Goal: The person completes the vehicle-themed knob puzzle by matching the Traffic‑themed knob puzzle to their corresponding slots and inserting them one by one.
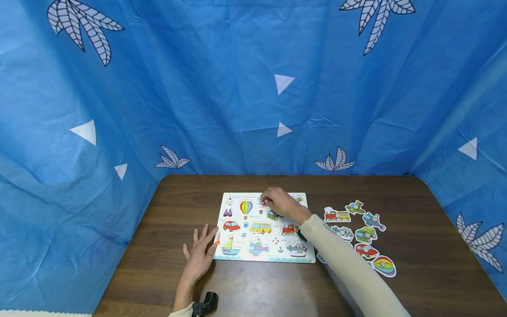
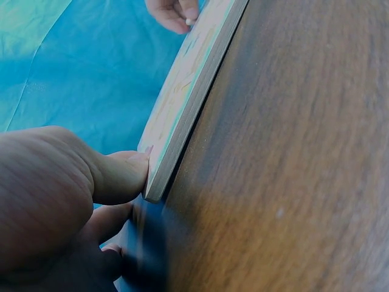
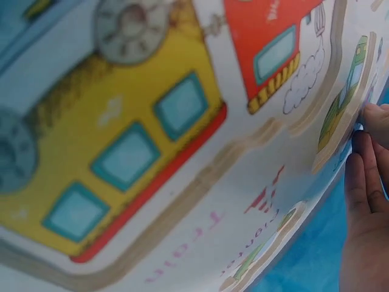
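Observation:
A white wooden puzzle board printed with vehicles lies on the brown table. My left hand is at its left edge, fingers spread and thumb touching the board's corner, as the left wrist view shows. Over the upper part of the board, my right hand pinches a small pale knob between thumb and fingers. The puzzle piece beneath that knob is mostly hidden by the fingers. Close in the right wrist view is the board's train picture, with the right hand's fingers at the far edge.
Loose puzzle pieces lie right of the board: a train, a green plane, a helicopter, a ship, a green truck, a red car and a balloon. My right sleeve partly covers others. Blue cloth hangs behind.

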Demonstrator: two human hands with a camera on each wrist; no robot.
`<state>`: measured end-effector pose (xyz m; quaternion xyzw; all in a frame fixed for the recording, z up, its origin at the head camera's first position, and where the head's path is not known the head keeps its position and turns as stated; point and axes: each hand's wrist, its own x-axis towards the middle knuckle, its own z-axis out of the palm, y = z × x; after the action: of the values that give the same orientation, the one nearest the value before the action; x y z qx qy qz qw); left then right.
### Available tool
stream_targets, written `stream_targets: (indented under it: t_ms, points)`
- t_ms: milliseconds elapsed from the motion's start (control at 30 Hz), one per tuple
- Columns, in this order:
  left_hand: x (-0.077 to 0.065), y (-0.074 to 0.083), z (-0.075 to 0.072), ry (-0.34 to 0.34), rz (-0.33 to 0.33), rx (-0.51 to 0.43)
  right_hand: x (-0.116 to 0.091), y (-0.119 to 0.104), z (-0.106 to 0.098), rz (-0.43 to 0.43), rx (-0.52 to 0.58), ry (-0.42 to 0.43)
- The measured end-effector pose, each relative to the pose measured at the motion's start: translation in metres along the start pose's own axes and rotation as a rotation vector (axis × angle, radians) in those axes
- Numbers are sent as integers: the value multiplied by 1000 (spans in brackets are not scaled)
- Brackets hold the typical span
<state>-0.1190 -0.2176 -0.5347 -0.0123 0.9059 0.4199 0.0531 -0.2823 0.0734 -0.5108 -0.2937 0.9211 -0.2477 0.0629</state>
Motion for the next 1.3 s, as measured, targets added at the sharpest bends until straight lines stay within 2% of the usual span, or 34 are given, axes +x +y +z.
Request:
stream_targets:
  t_ms: [333,600,933,1167,1300]
  points:
    - [3,0,4,-2,-2,28,-13,17,-15,-63,87,81]
    - [5,0,7,17,5,25,-35,47,-33,-35,135,91]
    - [8,2,10,20,-9,27,-68,83,-64,-128,241,-51]
    - [9,4,10,26,-14,27,-95,96,-79,-189,331,-227]
    - [9,4,11,20,-19,26,-108,100,-82,-171,376,-334]
